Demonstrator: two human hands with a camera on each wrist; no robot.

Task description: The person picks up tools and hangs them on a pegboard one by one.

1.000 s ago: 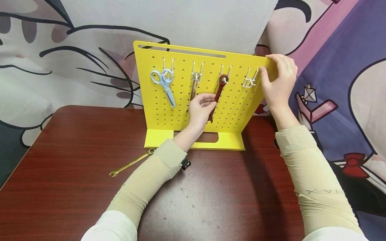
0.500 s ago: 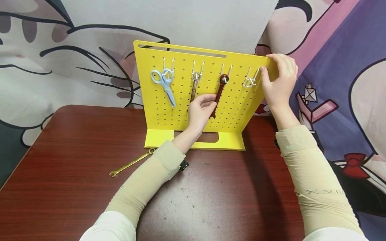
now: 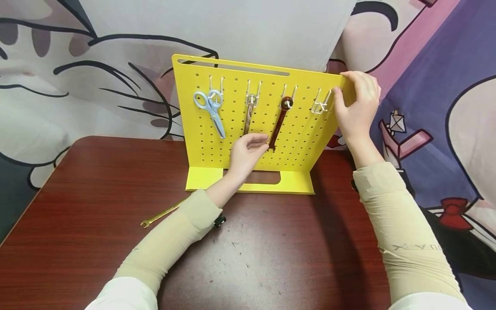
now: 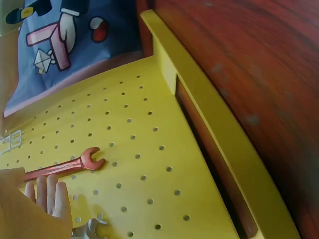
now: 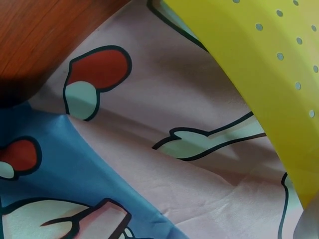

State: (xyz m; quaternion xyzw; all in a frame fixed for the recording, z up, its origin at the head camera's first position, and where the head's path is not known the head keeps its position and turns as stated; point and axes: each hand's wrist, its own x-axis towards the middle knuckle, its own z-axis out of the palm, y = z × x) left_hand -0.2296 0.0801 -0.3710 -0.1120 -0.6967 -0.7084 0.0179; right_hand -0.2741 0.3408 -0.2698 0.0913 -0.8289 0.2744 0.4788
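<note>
A yellow pegboard (image 3: 298, 148) stands upright on the table. My right hand (image 3: 359, 110) grips its upper right corner, thumb on the front face. From a white hook hangs a dark red wrench (image 3: 279, 125), open end down. Just left of that wrench's lower part is my left hand (image 3: 243, 157), fingers loosely bent and holding nothing. In the left wrist view, the fingers (image 4: 52, 191) lie close beside the red wrench (image 4: 75, 165). A silver wrench (image 3: 249, 118) hangs on the neighbouring hook, its lower end hidden behind my left hand. Light blue scissors (image 3: 213, 112) hang farther left.
A gold wrench (image 3: 160, 216) lies on the reddish-brown table (image 3: 97, 181), partly covered by my left forearm. The rightmost white hook (image 3: 320, 105) bears no tool. Printed cartoon cloth (image 3: 128, 103) hangs right behind the board.
My left hand has let go of the red wrench and moved left and down. The wrench now hangs from its hook. My right hand keeps its place on the board's corner.
</note>
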